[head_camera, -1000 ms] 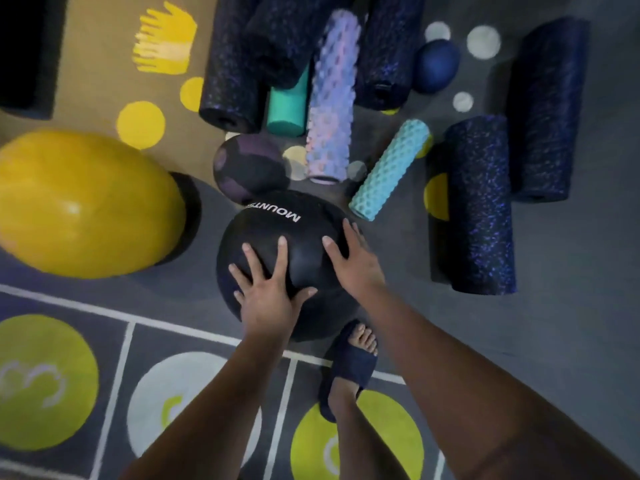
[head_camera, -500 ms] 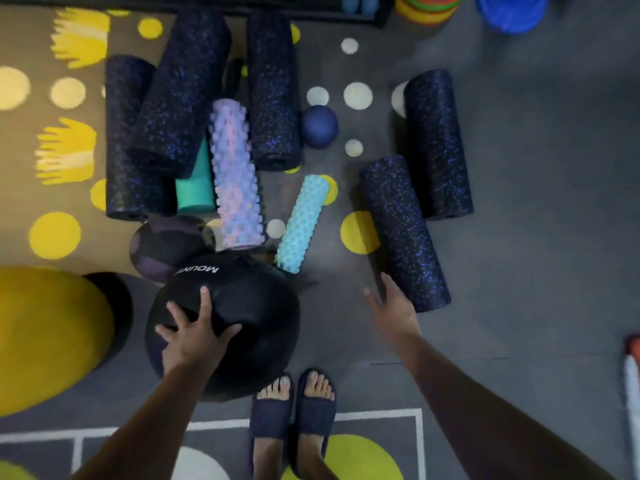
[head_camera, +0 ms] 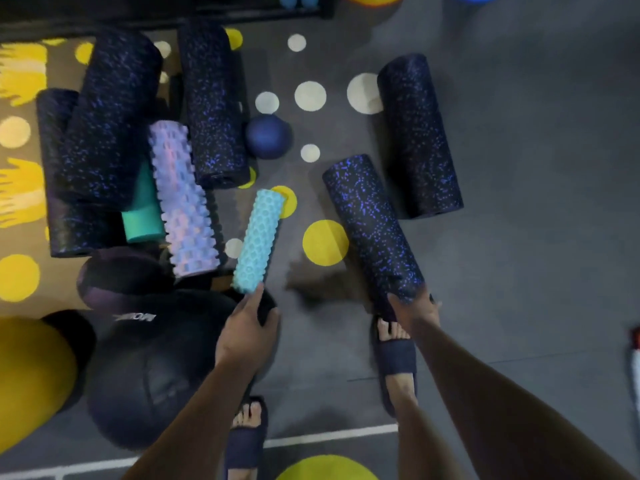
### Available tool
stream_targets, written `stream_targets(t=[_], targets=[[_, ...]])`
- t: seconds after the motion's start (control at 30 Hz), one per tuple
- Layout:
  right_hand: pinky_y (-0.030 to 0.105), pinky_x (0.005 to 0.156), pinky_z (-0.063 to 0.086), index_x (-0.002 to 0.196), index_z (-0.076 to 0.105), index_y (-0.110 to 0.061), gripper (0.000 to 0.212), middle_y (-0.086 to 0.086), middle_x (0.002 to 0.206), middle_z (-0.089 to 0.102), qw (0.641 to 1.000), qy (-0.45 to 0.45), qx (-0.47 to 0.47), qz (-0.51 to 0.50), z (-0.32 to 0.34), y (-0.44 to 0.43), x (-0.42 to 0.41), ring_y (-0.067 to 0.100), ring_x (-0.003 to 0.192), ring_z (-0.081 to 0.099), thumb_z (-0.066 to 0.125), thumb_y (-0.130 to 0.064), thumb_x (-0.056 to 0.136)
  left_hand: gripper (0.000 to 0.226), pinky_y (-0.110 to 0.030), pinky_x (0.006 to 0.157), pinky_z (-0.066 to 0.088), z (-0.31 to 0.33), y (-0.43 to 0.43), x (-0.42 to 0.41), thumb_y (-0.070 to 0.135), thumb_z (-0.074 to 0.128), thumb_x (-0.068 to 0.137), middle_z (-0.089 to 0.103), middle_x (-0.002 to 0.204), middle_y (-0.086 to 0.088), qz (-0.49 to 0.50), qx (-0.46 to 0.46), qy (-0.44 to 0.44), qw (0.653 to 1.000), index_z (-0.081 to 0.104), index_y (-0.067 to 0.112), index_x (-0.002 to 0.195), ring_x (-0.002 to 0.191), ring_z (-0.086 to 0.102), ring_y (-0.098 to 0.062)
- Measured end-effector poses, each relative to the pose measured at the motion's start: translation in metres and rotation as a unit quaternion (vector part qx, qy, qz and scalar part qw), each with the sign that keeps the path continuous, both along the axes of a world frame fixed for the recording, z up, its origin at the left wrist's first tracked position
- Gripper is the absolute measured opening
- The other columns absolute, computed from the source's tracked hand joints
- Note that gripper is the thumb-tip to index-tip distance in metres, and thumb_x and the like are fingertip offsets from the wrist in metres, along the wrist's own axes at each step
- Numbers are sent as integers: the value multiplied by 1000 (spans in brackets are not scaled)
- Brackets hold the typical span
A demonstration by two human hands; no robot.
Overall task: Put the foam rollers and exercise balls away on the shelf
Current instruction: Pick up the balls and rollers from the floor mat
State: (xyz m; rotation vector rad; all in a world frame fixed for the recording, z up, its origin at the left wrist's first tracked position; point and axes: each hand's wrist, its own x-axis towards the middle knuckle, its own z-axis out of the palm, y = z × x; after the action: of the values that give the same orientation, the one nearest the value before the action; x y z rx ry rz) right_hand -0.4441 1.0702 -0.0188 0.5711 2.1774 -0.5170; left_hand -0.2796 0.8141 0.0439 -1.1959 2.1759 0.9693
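Note:
My right hand is closed around the near end of a black blue-speckled foam roller lying on the floor. My left hand rests on the right edge of the large black exercise ball, fingers curved over it, thumb tip at the near end of the teal bumpy roller. A lilac bumpy roller, a green smooth roller and three speckled rollers lie piled at the left. One more speckled roller lies at the right. A small navy ball sits mid-floor.
A dark purple ball touches the black ball, and a big yellow ball fills the lower left. The black shelf base runs along the top. My slippered feet stand just behind my hands. Grey floor stretches right.
My right hand has moved forward and taken hold of the speckled roller's near end. My left hand has slid across the black ball to its right edge. One foot has stepped forward.

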Motion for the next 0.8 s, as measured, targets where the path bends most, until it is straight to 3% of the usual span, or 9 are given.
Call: stream_targets(t=[0.1,0.2,0.27,0.37,0.43,0.5,0.57,0.63,0.8], targets=[[44,118,31,163,12,-26,107,30,162,23,998,-50,-6,-22,-58,22,-33,47,144,35,74,-60,82,56,-33,108,42,-42,45,-53,23,61,97,59,145,-7,0,22,42,999,48,28,151,132,56,-26],[50,120,26,163,10,-33,107,30,160,27,997,-62,2,44,-88,13,-48,48,145,32,61,-77,81,59,-17,115,24,-83,95,-110,17,61,98,45,158,-2,-45,41,82,995,43,22,155,147,40,-19],[45,118,31,161,27,-31,88,25,155,41,997,-41,-45,37,-86,1,-51,43,142,41,56,-72,89,64,-27,120,24,-109,126,-137,21,58,99,30,165,-9,-105,48,92,989,34,22,159,153,27,-24],[38,102,49,142,59,-21,48,16,124,71,987,53,-153,-7,-83,15,-87,33,120,65,62,-42,99,81,-53,120,31,-138,172,-162,49,51,89,10,169,-17,-199,-7,102,975,23,25,162,154,20,-40],[39,104,44,144,55,-12,51,21,126,67,980,161,-113,-41,-95,35,-150,37,122,61,63,-35,99,105,-64,116,27,-146,194,-173,71,52,78,-7,171,-14,-298,-47,38,953,3,33,163,156,7,-44],[43,116,32,154,36,-4,79,28,150,43,965,256,-49,-26,-113,56,-224,44,137,43,67,-44,93,123,-71,115,19,-161,203,-175,82,60,71,-29,166,-13,-366,-42,-87,926,-15,38,159,153,-14,-48],[50,122,23,162,16,-11,106,24,166,17,972,223,-9,74,-126,66,-283,45,148,26,74,-55,85,131,-77,112,13,-176,195,-176,85,64,67,-38,160,-18,-328,-37,-209,921,-12,32,161,146,-28,-55],[56,121,22,163,8,-19,121,18,167,15,975,170,48,132,-135,69,-316,44,148,25,77,-66,76,132,-81,109,13,-189,175,-185,87,61,67,-40,158,-21,-273,-77,-253,925,-9,27,162,140,-31,-62],[51,100,45,131,51,-25,75,18,134,42,934,257,41,246,-138,48,-280,45,119,47,87,-50,71,112,-71,114,23,-189,120,-210,63,69,84,-32,164,-12,-226,-108,-231,940,-1,27,163,146,-21,-59]])
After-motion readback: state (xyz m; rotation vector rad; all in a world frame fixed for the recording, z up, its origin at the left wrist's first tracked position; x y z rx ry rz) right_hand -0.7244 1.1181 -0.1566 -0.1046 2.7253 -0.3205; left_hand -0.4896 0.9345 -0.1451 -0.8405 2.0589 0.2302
